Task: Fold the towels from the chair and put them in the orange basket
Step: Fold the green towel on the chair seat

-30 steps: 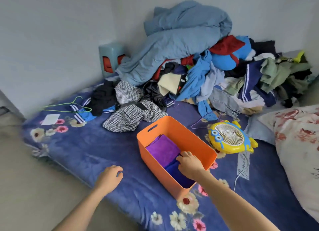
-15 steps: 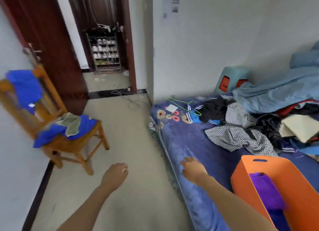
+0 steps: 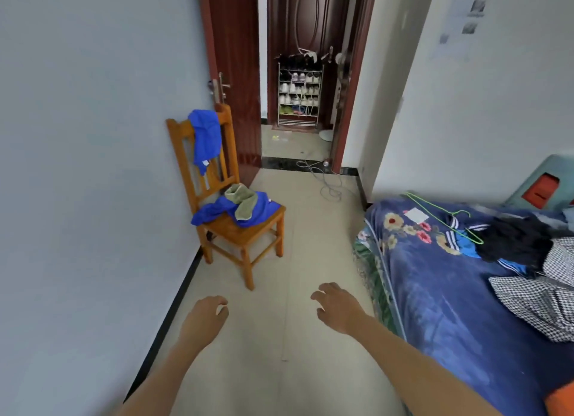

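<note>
The bed (image 3: 435, 294), under a blue flowered blanket, fills the right side, with a checked garment (image 3: 540, 297) and a black garment (image 3: 515, 241) heaped on its far right part. Across the tiled floor on the left, a wooden chair (image 3: 245, 235) stands against the wall beside the open door. One blue towel (image 3: 206, 136) hangs over the backrest, and a second blue towel (image 3: 259, 213) lies crumpled on the seat. Both arms reach forward over the floor, well short of the chair. The right hand (image 3: 340, 307) is near the bed's edge, the left hand (image 3: 205, 317) nearer the wall, and both have loosely curled fingers holding nothing. An olive towel (image 3: 243, 199) lies bunched on top of the seat's blue one. Only a corner of the orange basket (image 3: 562, 400) shows, at the near right edge on the bed. A thin green hanger (image 3: 447, 218) lies at the bed's far end.
</note>
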Demonstrator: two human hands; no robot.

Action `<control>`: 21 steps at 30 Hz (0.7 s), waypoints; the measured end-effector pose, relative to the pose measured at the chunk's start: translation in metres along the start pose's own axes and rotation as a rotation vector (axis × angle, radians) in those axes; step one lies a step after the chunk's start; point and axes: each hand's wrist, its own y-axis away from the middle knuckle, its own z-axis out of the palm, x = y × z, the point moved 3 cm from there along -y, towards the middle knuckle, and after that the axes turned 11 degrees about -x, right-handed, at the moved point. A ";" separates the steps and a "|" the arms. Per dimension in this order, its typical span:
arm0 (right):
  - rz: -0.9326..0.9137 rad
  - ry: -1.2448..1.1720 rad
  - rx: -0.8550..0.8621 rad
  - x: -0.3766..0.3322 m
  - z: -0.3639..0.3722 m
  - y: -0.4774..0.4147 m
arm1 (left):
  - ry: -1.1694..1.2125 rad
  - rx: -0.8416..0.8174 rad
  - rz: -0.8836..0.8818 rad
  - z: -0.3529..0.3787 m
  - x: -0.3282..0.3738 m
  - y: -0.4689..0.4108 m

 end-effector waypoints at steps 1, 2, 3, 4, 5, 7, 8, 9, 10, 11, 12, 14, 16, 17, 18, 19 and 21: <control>-0.017 0.009 0.000 -0.006 -0.003 -0.005 | 0.014 0.022 -0.011 -0.006 -0.006 0.002; -0.028 0.020 0.002 -0.010 -0.005 -0.010 | 0.030 0.040 -0.023 -0.012 -0.011 0.004; -0.037 0.029 0.000 -0.013 -0.008 -0.014 | 0.046 0.059 -0.029 -0.015 -0.016 0.005; -0.051 0.036 -0.001 -0.017 -0.011 -0.019 | 0.062 0.073 -0.037 -0.019 -0.022 0.006; -0.065 0.044 -0.003 -0.020 -0.014 -0.024 | 0.073 0.086 -0.048 -0.022 -0.027 0.009; -0.085 0.055 -0.004 -0.023 -0.020 -0.034 | 0.088 0.100 -0.069 -0.027 -0.034 0.012; -0.096 0.058 -0.005 -0.024 -0.024 -0.039 | 0.096 0.107 -0.079 -0.030 -0.037 0.012; -0.108 0.061 0.000 -0.025 -0.027 -0.043 | 0.102 0.112 -0.089 -0.032 -0.039 0.012; -0.129 0.066 0.011 -0.025 -0.031 -0.049 | 0.107 0.121 -0.102 -0.035 -0.040 0.011; -0.150 0.072 0.022 -0.025 -0.036 -0.054 | 0.110 0.130 -0.116 -0.039 -0.040 0.009; -0.164 0.078 0.029 -0.024 -0.041 -0.058 | 0.111 0.141 -0.125 -0.042 -0.038 0.005; -0.201 0.087 0.053 -0.019 -0.055 -0.070 | 0.109 0.174 -0.130 -0.050 -0.028 -0.007; -0.233 0.091 0.088 -0.013 -0.072 -0.080 | 0.116 0.204 -0.126 -0.059 -0.013 -0.022; -0.249 0.092 0.107 -0.007 -0.081 -0.086 | 0.121 0.219 -0.124 -0.062 -0.003 -0.031; -0.269 0.093 0.134 -0.001 -0.091 -0.093 | 0.124 0.233 -0.117 -0.064 0.008 -0.042; -0.287 0.095 0.160 0.005 -0.099 -0.099 | 0.123 0.243 -0.103 -0.066 0.018 -0.052; -0.329 0.104 0.205 0.021 -0.115 -0.114 | 0.128 0.263 -0.075 -0.067 0.041 -0.077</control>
